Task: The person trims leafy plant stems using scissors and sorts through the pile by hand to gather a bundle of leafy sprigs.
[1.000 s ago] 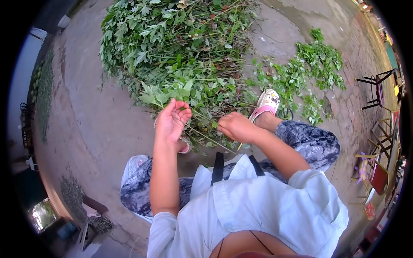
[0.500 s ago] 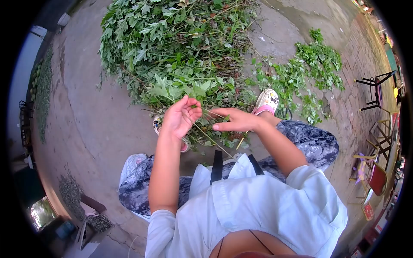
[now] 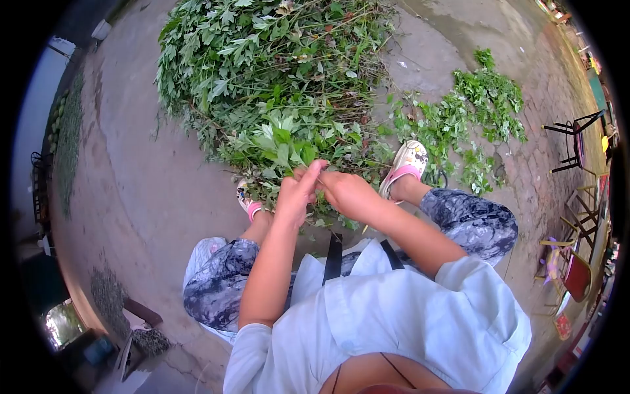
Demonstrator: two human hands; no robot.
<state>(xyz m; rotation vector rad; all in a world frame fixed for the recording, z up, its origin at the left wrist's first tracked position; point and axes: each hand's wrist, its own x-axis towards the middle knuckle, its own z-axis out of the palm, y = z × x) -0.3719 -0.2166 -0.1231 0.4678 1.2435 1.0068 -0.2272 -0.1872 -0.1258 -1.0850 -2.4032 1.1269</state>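
Observation:
My left hand [image 3: 297,196] is closed around leafy stems, thumb pointing up, and broad green leaves [image 3: 287,146] fan out above its fingers. Against it, my right hand [image 3: 351,195] is curled, back of the hand upward. Its fingertips meet the left hand around the stems, though the exact grip is hidden. Just beyond both hands lies a large heap of cut leafy plants [image 3: 262,72], with leaves toward the left and bare stems toward the right.
Loose green leaves [image 3: 489,98] are scattered on the concrete to the right. My feet, in pale clogs [image 3: 408,161] with pink straps, stand either side of the heap's near edge. Chairs [image 3: 576,141] line the far right. Dark greenery [image 3: 108,289] lies on the ground at left.
My left hand has turned from palm-up with loosely curled fingers to a closed grip. My right hand has curled in from outstretched fingers, and the two hands have come together.

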